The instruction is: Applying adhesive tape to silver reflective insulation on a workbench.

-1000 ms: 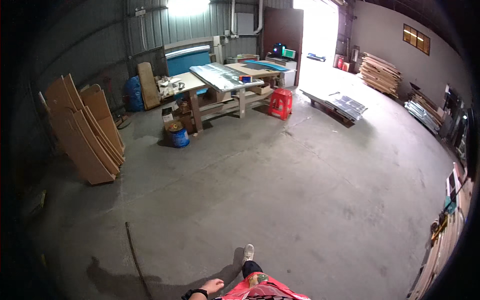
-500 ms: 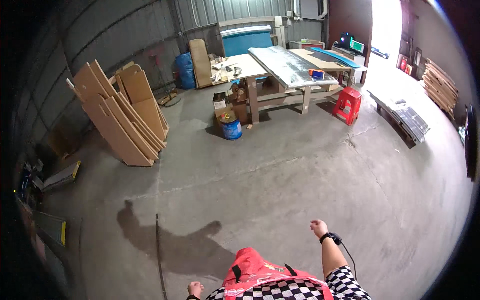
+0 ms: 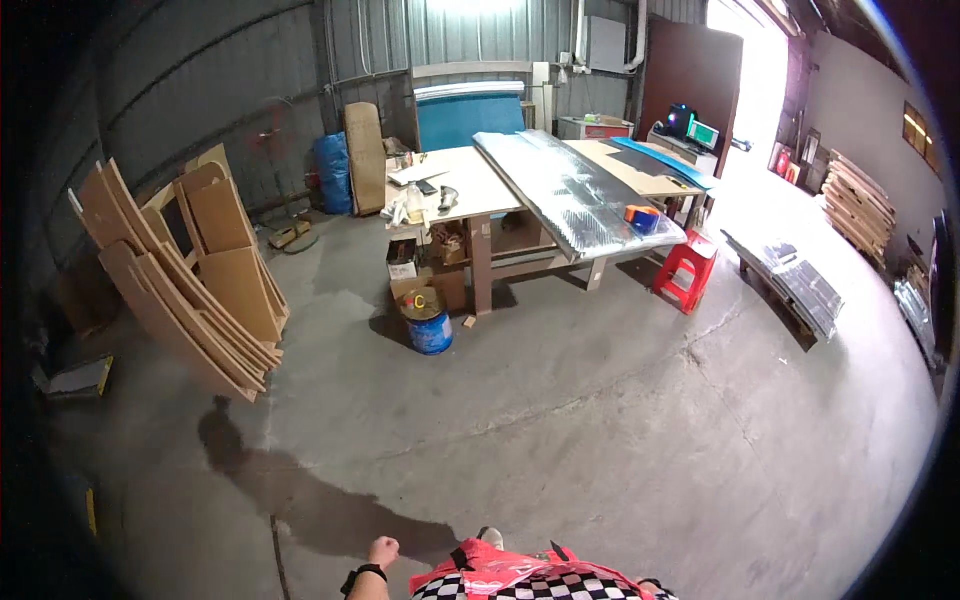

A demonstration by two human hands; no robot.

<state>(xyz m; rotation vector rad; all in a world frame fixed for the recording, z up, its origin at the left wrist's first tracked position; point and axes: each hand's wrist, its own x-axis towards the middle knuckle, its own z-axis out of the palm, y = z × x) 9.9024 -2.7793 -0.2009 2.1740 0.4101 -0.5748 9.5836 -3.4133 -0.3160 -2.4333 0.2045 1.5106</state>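
Note:
My left hand (image 3: 383, 551) is low in the picture, left of my red apron (image 3: 500, 570), with a black band on its wrist. Its fingers are curled in, and I see nothing in them. Only a dark band (image 3: 652, 584) shows at the apron's right side; my right hand itself is out of sight. Neither arm touches any object in view. Ahead stands a worktable (image 3: 478, 180) bearing a long silvery wrapped panel (image 3: 560, 185), with an orange and blue tape dispenser (image 3: 641, 217) on its near end.
A red plastic stool (image 3: 686, 272) stands by the table's right end, a blue bucket (image 3: 428, 328) by its left leg. Brown cardboard sheets (image 3: 190, 290) lean at left. To the right, a low pallet (image 3: 790, 285) carries silvery panels; stacked boards (image 3: 858, 205) lie beyond. Concrete floor (image 3: 560, 450) stretches between.
I have moved forward, and the table, stool and bucket appear nearer. My left arm has swung forward into view, while my right hand has dropped back out of it.

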